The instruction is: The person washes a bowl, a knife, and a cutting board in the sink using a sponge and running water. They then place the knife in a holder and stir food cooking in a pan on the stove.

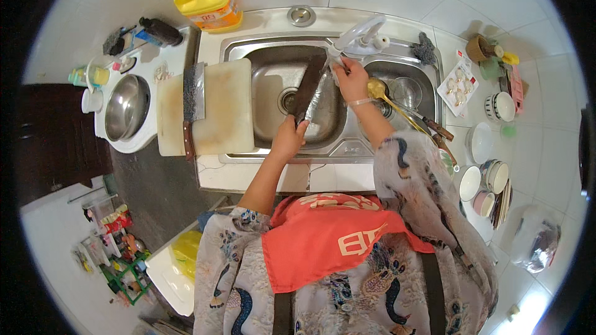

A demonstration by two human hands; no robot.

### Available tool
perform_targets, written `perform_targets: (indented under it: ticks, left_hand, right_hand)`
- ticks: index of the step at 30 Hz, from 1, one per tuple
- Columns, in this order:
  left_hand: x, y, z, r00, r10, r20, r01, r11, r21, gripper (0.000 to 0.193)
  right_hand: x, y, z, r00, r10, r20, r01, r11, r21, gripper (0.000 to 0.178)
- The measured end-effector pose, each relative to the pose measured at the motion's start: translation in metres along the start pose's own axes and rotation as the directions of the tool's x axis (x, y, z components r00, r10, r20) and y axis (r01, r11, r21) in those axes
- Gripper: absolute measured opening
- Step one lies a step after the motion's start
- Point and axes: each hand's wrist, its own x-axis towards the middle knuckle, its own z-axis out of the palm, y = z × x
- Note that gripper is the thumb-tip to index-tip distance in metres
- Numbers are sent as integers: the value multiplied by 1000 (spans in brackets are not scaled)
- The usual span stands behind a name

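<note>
Over the left basin of the steel sink [264, 121], my left hand [289, 138] grips a wide dark-bladed kitchen knife [308, 85] near its handle end. The blade slants up toward the white faucet [365, 37]. My right hand [352, 82] is closed near the blade's far end, just below the faucet. Something whitish shows at its fingertips, too small to tell whether cloth or water. A cleaver [199, 90] with a wooden handle lies on the pale cutting board [231, 105] left of the basin.
The right basin holds a yellow ladle [377, 89], a bowl [406, 92] and long-handled utensils. Several bowls [480, 142] line the right counter. A yellow jug [210, 9] stands behind the board; a steel bowl [126, 108] sits at left. A drain strainer [302, 16] rests behind the sink.
</note>
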Motion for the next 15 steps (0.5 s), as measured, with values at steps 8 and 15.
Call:
perform_targets:
  ticks: [8,15]
  left_hand:
    - [-12,12,1,989,27,-147,27,935,353,42]
    - [-20,21,0,992,0,-129,49,925,376,42]
  right_hand:
    - [-33,21,46,815,-295,500,512,769,-382,7]
    - [-53,21,59,764,-439,472,556,819,-139,11]
